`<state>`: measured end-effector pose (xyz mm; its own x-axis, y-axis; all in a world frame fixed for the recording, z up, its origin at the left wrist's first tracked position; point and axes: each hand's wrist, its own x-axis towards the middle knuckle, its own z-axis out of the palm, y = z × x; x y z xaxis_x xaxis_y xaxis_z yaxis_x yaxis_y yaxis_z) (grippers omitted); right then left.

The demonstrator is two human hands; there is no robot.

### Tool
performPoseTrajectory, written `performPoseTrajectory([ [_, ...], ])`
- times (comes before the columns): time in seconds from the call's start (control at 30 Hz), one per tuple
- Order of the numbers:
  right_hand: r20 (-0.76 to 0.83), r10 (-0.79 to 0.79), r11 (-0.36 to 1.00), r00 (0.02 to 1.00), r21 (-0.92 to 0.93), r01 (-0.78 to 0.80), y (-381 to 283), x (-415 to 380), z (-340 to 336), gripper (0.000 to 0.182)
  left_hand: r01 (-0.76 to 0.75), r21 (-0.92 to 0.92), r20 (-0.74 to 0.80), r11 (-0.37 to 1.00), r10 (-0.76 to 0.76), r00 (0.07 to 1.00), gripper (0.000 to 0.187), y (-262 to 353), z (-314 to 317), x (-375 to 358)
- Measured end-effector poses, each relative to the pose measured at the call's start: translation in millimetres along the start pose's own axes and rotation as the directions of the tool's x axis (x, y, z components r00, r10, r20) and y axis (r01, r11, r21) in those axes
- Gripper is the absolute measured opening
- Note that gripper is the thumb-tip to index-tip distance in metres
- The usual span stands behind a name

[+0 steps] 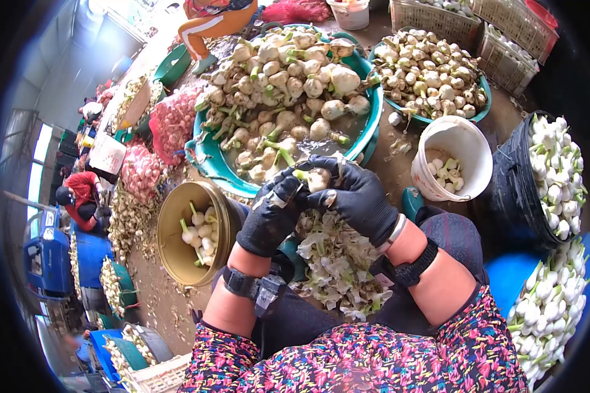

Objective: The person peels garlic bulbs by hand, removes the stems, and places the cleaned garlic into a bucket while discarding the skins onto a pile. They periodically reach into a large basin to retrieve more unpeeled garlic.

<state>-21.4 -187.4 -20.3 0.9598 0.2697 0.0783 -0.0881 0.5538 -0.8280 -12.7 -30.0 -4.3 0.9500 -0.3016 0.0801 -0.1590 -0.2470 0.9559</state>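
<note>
A garlic bulb [318, 179] with a short green stem is held up between my two black-gloved hands. My left hand [270, 213] is closed around its stem side, and my right hand [362, 200] grips it from the other side. Some fingertips are hidden behind the bulb and each other. Just beyond them stands a large teal basin [216, 171] of water, heaped with unpeeled garlic bulbs [285, 69]. Below my hands a pile of garlic skins [341, 268] lies on the floor between my legs.
A tan bucket [166, 242] with peeled bulbs stands left; a white bucket [465, 141] with a few stands right. Dark tubs [508, 177] full of white garlic are at far right. Another teal basin [484, 98] and crates [432, 23] sit behind. Other people [82, 196] work at left.
</note>
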Motion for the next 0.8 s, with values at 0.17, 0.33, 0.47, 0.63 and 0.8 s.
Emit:
performPoseTrajectory([
  [0.17,-0.002,0.061,0.998,0.998,0.015,-0.061,4.2,-0.6,6.1,0.039,-0.069,0.36,0.05,0.93,0.055,0.997,0.023,-14.9,-14.3,-8.4],
  [0.33,-0.109,0.221,0.967,0.969,0.158,-0.202,1.4,0.3,5.3,0.032,-0.264,0.2,0.2,0.943,0.225,0.954,0.026,-5.1,-13.7,-7.2],
  [0.47,-0.095,0.22,0.959,0.971,0.204,-0.197,4.8,1.6,3.2,0.031,-0.174,-0.031,0.097,0.984,0.176,0.98,0.03,-9.9,-17.2,-13.4],
  [0.63,-0.093,0.108,0.991,0.99,0.092,-0.099,9.5,0.3,12.3,0.031,0.113,-0.463,-0.026,0.879,-0.141,0.99,0.034,-6.8,-13.3,-16.6],
  [0.8,-0.134,0.084,0.995,0.987,-0.034,-0.089,11.4,-0.3,18.4,0.025,-0.28,0.177,0.043,0.943,0.277,0.96,0.028,-12.3,-22.3,-16.3],
])
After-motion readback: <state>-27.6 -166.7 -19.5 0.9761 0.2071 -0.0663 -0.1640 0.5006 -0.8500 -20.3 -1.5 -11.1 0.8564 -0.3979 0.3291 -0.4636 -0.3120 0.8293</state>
